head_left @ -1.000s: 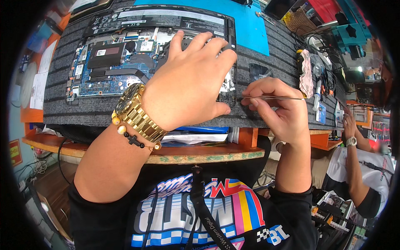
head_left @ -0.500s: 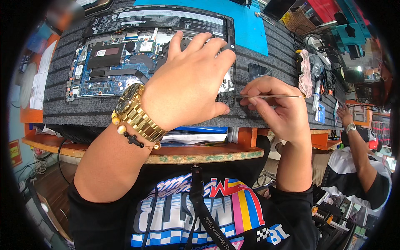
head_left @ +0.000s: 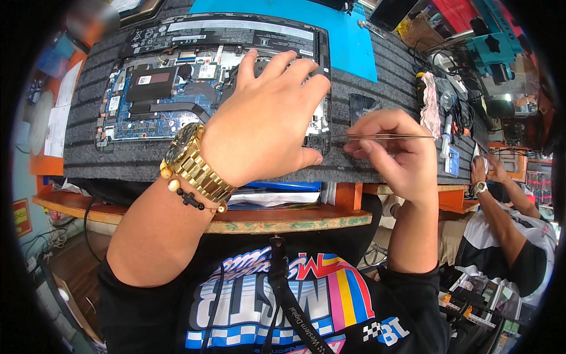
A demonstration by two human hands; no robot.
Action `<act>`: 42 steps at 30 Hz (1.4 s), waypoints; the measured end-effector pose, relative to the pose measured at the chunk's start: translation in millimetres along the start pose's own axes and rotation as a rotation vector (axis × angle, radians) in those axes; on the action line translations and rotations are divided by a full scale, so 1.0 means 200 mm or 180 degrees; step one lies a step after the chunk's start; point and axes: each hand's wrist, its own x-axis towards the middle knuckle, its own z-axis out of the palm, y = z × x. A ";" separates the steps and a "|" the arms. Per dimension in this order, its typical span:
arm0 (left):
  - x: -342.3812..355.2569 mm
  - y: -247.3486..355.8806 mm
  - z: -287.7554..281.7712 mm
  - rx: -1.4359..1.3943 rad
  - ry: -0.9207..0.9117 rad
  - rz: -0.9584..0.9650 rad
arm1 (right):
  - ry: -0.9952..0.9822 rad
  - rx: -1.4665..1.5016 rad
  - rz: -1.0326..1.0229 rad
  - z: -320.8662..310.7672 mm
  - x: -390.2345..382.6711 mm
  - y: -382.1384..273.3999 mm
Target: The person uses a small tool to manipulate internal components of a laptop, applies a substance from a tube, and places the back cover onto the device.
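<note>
An opened laptop [head_left: 141, 124] lies on a ribbed grey mat, showing a blue circuit board, a dark heat pipe and a long black battery [head_left: 224, 32]. My left hand [head_left: 265, 124] rests palm down over its right part, fingers spread and bent, thumb at the lower right corner, hiding what is underneath. Just right of that corner, my right hand [head_left: 395, 159] pinches a thin metal tool [head_left: 413, 136], which looks like tweezers, held level with its tip toward the laptop's edge. A small dark sheet [head_left: 359, 103] lies behind this hand.
A cyan mat [head_left: 348, 53] lies behind the laptop. Cables, a pink cloth [head_left: 430, 106] and a blue card [head_left: 453, 161] are at the right, near a teal clamp-like stand [head_left: 495, 56]. A co-worker's hands [head_left: 489, 171] and arms show at the far right. Papers [head_left: 59, 112] sit left.
My right hand and tool have shifted slightly rightward since half a second ago, while my left hand stays on the laptop. The co-worker's arms and hands have moved.
</note>
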 end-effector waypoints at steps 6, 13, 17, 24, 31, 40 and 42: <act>0.02 0.02 -0.02 0.0093 -0.0113 0.0000 | 0.0764 0.0822 -0.0125 -0.01 -0.15 0.13; 0.02 0.02 -0.04 0.0024 -0.0218 -0.0032 | 0.1388 0.1200 -0.0269 0.01 -0.28 0.30; 0.04 0.02 -0.06 0.0031 -0.0259 0.0056 | 0.1704 0.1481 -0.0494 0.01 -0.28 0.32; 0.06 0.02 -0.07 -0.0013 -0.0289 0.0056 | 0.2122 0.0088 -0.0640 -0.06 -0.30 0.34; 0.08 0.06 -0.06 -0.0018 -0.0250 0.0449 | 0.2070 -0.1371 -0.1406 -0.06 -0.32 0.32; 0.18 0.14 0.04 0.0036 -0.0204 0.0455 | 0.1890 -0.1671 -0.1427 -0.02 -0.33 0.29; 0.22 0.16 0.07 0.0082 -0.0221 0.0425 | 0.1816 -0.1731 -0.1490 -0.03 -0.33 0.29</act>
